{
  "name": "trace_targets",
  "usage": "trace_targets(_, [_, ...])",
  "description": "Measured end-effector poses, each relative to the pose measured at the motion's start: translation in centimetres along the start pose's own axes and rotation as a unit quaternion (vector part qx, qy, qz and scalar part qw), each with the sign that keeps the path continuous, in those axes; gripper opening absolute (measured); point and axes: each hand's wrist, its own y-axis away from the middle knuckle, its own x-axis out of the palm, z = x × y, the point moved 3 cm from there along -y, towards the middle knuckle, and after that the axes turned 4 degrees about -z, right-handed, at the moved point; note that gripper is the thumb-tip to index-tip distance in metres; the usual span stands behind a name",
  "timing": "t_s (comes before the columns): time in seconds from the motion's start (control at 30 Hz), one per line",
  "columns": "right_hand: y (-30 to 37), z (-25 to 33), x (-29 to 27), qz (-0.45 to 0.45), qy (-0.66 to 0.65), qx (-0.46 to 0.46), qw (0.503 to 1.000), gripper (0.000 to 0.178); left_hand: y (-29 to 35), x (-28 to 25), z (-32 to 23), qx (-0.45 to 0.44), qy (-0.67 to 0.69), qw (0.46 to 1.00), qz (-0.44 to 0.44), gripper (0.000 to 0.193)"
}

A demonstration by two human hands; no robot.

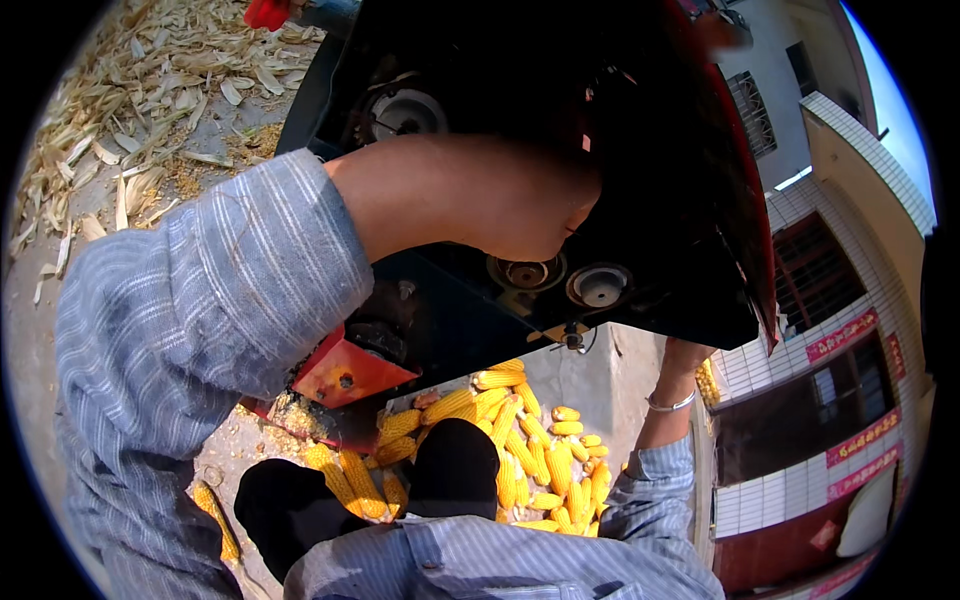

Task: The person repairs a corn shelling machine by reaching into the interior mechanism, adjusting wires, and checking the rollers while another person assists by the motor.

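Note:
A machine with a dark inside and a red outer edge (752, 190) stands close in front of me. My left arm reaches across it, and my left hand (535, 205) is curled in the shadow inside. Whatever its fingers hold is too dark to make out. Just below that hand are two round metal pulleys or bearings, one brownish (526, 273) and one grey (600, 287). Another round wheel (408, 113) lies beyond my left wrist. At the right, my right hand (690, 352) goes up behind the machine's lower corner, so its fingers are hidden.
Yellow corn cobs (545, 460) lie heaped on the ground around my dark-clad knees. Loose kernels (290, 425) are scattered by an orange-red metal part (345, 370). Dry husks (170, 80) cover the ground at the far left. A white-tiled building (740, 385) rises at the right.

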Motion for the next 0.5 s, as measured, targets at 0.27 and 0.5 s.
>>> trace_targets(0.27, [0.2, -0.1, 0.5, -0.011, -0.014, -0.001, 1.000, 0.005, 0.8, -2.2, -2.7, -0.016, 0.024, 0.999, 0.029, 0.014])
trace_targets(0.5, [0.6, -0.6, -0.1, -0.012, 0.005, -0.008, 1.000, 0.009, 0.4, 1.1, -4.3, -0.036, 0.024, 0.999, -0.011, 0.014])
